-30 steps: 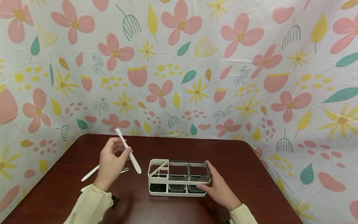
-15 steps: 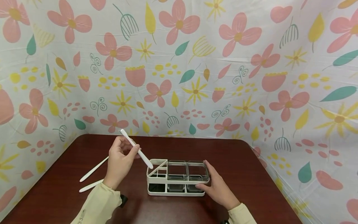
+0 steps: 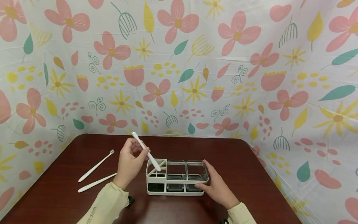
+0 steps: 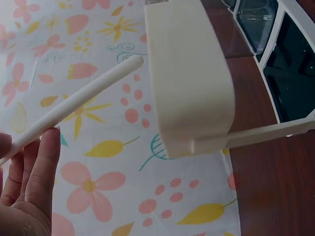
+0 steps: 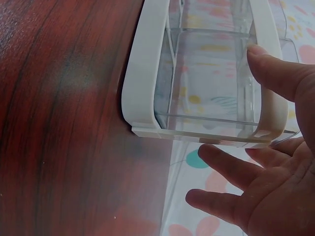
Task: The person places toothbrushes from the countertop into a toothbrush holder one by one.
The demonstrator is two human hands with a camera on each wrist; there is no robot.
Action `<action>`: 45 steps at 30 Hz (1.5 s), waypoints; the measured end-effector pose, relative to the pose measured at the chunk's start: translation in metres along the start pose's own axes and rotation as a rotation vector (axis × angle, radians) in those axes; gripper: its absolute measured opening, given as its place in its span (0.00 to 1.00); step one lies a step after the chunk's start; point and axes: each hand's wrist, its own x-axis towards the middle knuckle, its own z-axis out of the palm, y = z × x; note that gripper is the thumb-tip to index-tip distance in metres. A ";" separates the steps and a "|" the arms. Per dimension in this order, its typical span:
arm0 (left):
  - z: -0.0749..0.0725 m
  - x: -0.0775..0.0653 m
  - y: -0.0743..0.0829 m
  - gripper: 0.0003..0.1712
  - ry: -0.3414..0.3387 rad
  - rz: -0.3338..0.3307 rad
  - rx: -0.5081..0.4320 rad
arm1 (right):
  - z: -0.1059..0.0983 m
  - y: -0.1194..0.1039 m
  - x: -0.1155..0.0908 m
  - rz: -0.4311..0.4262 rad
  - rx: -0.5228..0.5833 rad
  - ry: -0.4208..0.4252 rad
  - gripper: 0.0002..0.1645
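Note:
My left hand [image 3: 130, 165] pinches a white toothbrush [image 3: 153, 160] between thumb and fingers. The brush tilts, its rounded handle end pointing down and right over the divided left section of a cream-white toothbrush holder [image 3: 181, 193]. In the left wrist view, that handle end [image 4: 133, 63] is close beside the holder's end wall [image 4: 192, 83]; whether they touch I cannot tell. Two clear cups [image 3: 176, 170] sit in the holder's right part. My right hand [image 3: 219, 188] grips the right end, thumb [image 5: 268, 64] on the front rail and fingers behind.
Two more white toothbrushes lie on the dark wooden table [image 3: 195, 211] to the left: one brush [image 3: 93, 169] shows its bristles, while the nearer brush [image 3: 93, 184] runs behind my left wrist. A floral curtain [image 3: 179, 77] hangs along the table's back and sides.
My left hand has moved right with its toothbrush, from left of the holder to above its divided section. The two lying brushes are now less covered. The right hand keeps its grip.

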 end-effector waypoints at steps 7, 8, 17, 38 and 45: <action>0.009 -0.005 0.016 0.10 -0.034 0.030 0.013 | -0.001 -0.002 0.000 -0.005 -0.005 0.002 0.59; 0.010 -0.006 0.016 0.09 -0.040 0.028 0.012 | -0.001 -0.003 -0.001 -0.005 -0.003 0.003 0.59; 0.017 -0.012 0.004 0.06 -0.080 -0.051 -0.001 | -0.001 -0.002 0.000 0.000 0.000 0.007 0.58; 0.022 -0.020 -0.041 0.11 -0.133 0.018 0.141 | 0.001 -0.001 0.002 0.014 -0.015 0.019 0.59; 0.024 -0.022 -0.043 0.12 -0.130 0.037 0.188 | 0.000 -0.001 0.001 0.017 -0.016 0.015 0.59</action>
